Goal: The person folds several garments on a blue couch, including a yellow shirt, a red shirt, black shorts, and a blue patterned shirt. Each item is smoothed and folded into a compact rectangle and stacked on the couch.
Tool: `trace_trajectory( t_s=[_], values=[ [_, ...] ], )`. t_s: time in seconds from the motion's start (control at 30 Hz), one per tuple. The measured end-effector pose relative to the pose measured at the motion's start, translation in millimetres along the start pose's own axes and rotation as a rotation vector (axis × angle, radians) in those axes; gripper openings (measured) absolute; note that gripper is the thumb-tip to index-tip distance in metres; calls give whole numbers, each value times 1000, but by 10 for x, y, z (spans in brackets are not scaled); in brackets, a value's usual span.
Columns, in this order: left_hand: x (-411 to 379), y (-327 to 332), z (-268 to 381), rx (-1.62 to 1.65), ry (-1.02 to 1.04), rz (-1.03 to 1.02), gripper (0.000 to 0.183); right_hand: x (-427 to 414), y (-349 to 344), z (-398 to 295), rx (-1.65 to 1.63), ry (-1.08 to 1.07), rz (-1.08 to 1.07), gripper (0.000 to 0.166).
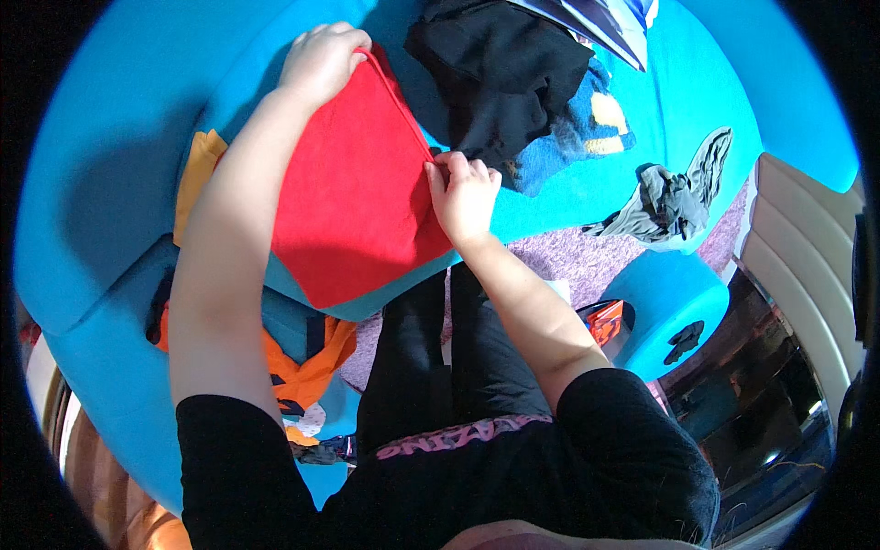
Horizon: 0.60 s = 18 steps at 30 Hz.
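Observation:
A red cloth lies as a flat, folded panel on the blue sofa seat, one corner hanging towards my knees. My left hand grips its far corner, fingers curled over the edge. At the right corner my right hand pinches the same edge between thumb and fingers. A raised hem runs between the two hands. Just right of the cloth lie a crumpled black garment and, partly under it, a blue fleece with yellow patches. A yellow cloth shows beyond my left forearm.
A grey crumpled garment drapes over the seat's right edge. Orange cloth and small clothes lie near my left side. A blue pouf stands on the purple carpet at right. A glossy bag lies at the top.

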State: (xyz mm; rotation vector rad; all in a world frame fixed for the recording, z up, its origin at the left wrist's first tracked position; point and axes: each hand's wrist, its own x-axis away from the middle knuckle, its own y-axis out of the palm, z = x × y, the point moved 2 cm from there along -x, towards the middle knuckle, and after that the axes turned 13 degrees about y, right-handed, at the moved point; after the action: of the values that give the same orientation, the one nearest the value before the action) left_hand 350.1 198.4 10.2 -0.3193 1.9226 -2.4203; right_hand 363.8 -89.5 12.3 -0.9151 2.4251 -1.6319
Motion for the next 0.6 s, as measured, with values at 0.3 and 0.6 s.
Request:
trace_trajectory(
  t_s=[0.3,0.6],
  values=[
    [-16,393,1,75,-100,293,27,122,-125,43,130,-101,-23,17],
    [-98,352,118,31,-174,217,26,701,-261,465,38,-101,2,23]
  ],
)
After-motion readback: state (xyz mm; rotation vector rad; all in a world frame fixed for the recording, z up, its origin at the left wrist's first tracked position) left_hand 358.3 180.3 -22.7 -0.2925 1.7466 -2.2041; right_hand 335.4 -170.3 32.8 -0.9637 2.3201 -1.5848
